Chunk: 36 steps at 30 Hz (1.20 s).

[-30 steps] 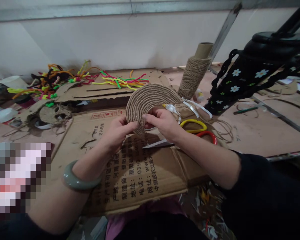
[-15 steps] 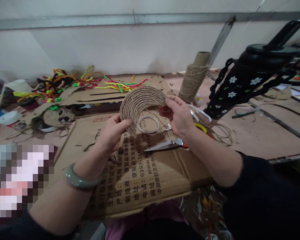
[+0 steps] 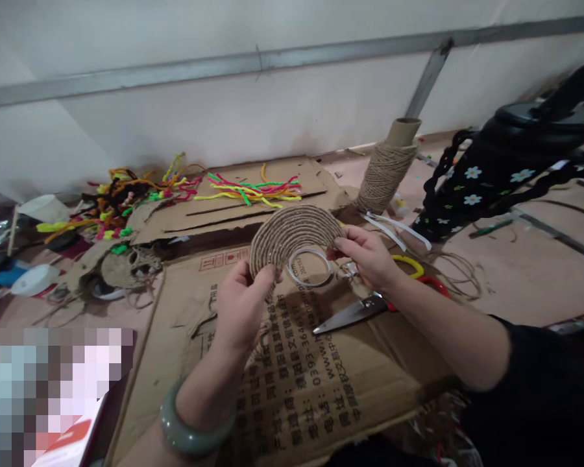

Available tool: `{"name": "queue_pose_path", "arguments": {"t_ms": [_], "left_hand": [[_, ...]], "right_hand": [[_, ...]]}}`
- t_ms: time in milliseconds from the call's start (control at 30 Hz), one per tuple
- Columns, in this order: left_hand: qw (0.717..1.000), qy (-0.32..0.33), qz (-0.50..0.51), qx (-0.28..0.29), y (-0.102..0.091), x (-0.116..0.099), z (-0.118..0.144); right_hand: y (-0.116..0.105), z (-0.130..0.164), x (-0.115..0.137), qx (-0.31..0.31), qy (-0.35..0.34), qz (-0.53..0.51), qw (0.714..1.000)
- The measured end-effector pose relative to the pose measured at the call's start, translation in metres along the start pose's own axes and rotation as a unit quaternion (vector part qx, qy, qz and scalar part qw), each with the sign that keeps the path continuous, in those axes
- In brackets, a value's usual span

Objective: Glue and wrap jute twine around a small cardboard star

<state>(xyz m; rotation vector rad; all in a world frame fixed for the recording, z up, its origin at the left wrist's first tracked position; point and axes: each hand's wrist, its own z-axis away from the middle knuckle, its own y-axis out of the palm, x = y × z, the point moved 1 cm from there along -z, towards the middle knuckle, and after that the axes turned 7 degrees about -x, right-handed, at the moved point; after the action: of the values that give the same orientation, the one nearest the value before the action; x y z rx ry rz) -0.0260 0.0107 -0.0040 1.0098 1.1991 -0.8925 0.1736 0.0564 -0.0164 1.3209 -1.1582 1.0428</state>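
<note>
Holding the twine-wrapped arch (image 3: 292, 235) upright over the cardboard sheet (image 3: 292, 389), you grip one end in each hand. Your left hand (image 3: 241, 301) pinches the left foot, thumb in front, fingers curled behind. Your right hand (image 3: 367, 256) pinches the right end between thumb and fingertips, wrist angled in from the right. Clear tape ring (image 3: 309, 266) sits just below the arch opening. Scissors (image 3: 370, 305) lie on the cardboard under your right forearm; twine spool (image 3: 387, 172) stands well behind.

Right hand (image 3: 367, 256) lower on twine arch (image 3: 292, 235), seemingly
</note>
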Motion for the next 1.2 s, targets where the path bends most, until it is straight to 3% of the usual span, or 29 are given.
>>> {"name": "queue_pose_path", "arguments": {"t_ms": [333,567,667,800,933,1100,1200], "left_hand": [[1.0,0.016,-0.003,0.001,0.0,0.008,-0.003],[0.999,0.026,0.03,-0.013,-0.002,0.001,-0.006],[1.0,0.011,0.028,-0.009,-0.001,0.001,-0.005],[0.999,0.004,-0.012,0.038,0.0,0.005,-0.005],[0.998,-0.006,-0.022,0.065,-0.005,0.007,-0.008],[0.997,0.001,0.009,0.07,-0.008,0.006,-0.011],[0.997,0.007,-0.024,0.079,-0.006,0.005,-0.008]], "right_hand": [[0.002,-0.001,0.0,-0.006,0.019,-0.101,0.995],[0.006,0.0,-0.008,0.057,0.05,-0.036,0.997],[0.007,0.0,-0.005,0.076,0.022,-0.03,0.996],[0.006,-0.002,-0.001,0.089,-0.033,-0.022,0.995],[0.004,-0.005,-0.003,0.063,-0.049,0.004,0.997],[0.001,-0.006,-0.003,0.032,-0.041,-0.044,0.998],[0.001,-0.004,-0.003,0.024,-0.028,-0.057,0.998]]}}
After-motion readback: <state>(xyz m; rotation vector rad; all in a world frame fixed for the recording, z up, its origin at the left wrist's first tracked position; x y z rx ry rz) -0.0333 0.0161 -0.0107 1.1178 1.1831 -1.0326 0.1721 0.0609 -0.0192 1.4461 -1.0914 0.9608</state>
